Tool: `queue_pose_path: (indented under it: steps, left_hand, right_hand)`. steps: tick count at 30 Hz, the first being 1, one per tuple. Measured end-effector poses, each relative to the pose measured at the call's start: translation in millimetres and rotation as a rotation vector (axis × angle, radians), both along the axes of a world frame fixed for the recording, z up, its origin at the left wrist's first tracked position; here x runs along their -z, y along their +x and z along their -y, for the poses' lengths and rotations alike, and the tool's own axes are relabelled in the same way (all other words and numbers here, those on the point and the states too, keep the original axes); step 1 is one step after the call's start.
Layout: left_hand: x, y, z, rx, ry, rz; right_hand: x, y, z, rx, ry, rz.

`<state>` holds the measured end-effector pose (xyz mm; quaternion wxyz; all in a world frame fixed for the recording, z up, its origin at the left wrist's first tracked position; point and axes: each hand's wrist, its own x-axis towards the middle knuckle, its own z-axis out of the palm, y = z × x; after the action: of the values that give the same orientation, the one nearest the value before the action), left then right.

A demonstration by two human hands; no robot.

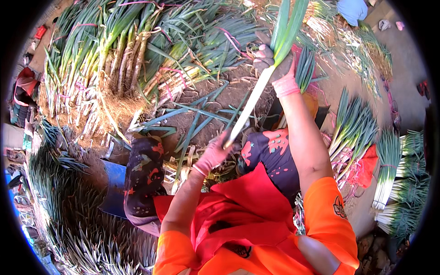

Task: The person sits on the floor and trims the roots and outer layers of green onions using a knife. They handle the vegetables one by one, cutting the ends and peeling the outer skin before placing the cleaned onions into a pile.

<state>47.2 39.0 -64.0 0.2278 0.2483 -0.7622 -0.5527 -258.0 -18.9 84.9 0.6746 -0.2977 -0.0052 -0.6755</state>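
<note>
A long leek or large green onion slants across the middle, its white stalk clean and its green leaves pointing up and away. My right hand, in a pink glove with dark palm and fingers, grips it where the white turns green. Around the lower, root end of the stalk is my left hand, gloved alike and slightly blurred; its fingers are partly hidden. Below the hands, cut green leaves and pale peelings lie between my knees. Just behind my right wrist is a bunch of green leaves.
Untrimmed leeks with roots are heaped at upper left. Cleaned ones lie at right, beside tied bundles. A blue plastic object stands by my left leg. More leeks cover the lower left. Part of another person shows at top right.
</note>
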Motion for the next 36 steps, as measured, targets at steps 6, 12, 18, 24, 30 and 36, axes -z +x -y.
queue_pose_path:
  steps: [6, 12, 18, 24, 30, 36]
  left_hand:
    - [-6.6, 7.4, -29.5, 0.074, 0.3, 0.057]
    - [-93.7, -50.5, 20.8, 0.03, 0.788, -0.05]
    - [-127.3, -32.8, -9.8, 0.211, 1.165, -0.207]
    - [-100.1, 19.6, -49.0, 0.314, 1.379, -0.279]
    - [-117.4, 59.2, -71.1, 0.126, 1.071, -0.238]
    - [-117.4, 118.2, -86.2, 0.099, 0.811, -0.038]
  right_hand:
    - [6.9, -17.9, -10.9, 0.458, 0.379, -0.061]
    - [10.3, 57.8, 2.4, 0.749, 0.724, -0.54]
    - [18.5, 28.2, 10.7, 0.722, 0.816, -0.503]
    - [35.4, -18.3, 1.0, 0.833, 0.861, -0.417]
    - [35.9, 4.2, 8.8, 0.853, 0.933, -0.565]
    - [59.8, -18.9, 2.8, 0.904, 0.848, -0.609]
